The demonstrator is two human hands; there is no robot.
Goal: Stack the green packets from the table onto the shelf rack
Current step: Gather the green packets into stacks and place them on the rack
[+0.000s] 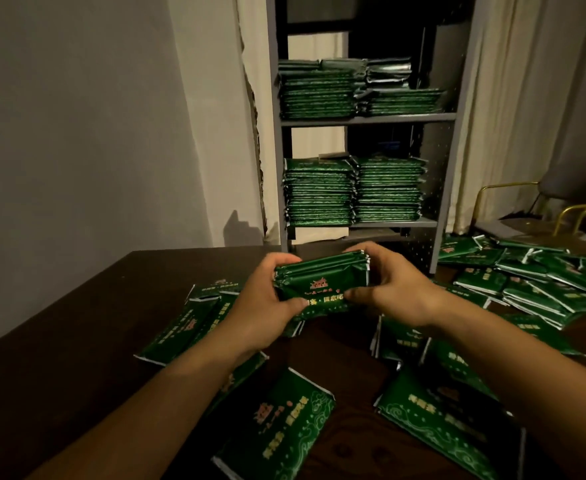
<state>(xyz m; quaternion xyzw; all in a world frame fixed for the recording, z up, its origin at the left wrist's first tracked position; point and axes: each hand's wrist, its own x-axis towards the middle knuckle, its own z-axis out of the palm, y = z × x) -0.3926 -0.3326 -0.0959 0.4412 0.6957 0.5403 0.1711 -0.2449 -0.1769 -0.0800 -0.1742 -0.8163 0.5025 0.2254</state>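
The left hand (267, 299) and the right hand (385, 289) clamp a small bundle of green packets (319, 282) between them, one at each short end, fingers curled over the far edge and thumbs pressed on the printed top face. The bundle hangs just above the dark table (77, 341), in front of the shelf rack (367, 116).

The packets look like thin foil sachets: light, glossy and probably slippery against one another, so a bundle squeezed only at the ends could fan out or shed a middle packet. Holding both ends with the edges squared, as here, seems the safest hold; the crimped seams give the fingers something to catch. They appear flexible rather than stiff, so the bundle may sag if held by one end.

Around the hands, loose packets (277, 424) lie scattered flat on the table, more heaped at the right (541, 282). On the rack, the upper shelf stacks (319, 95) and the lower shelf stacks (319, 192) sit side by side in pairs. Curtains (513, 98) hang behind, and a brass-framed chair (513, 188) stands at the far right.
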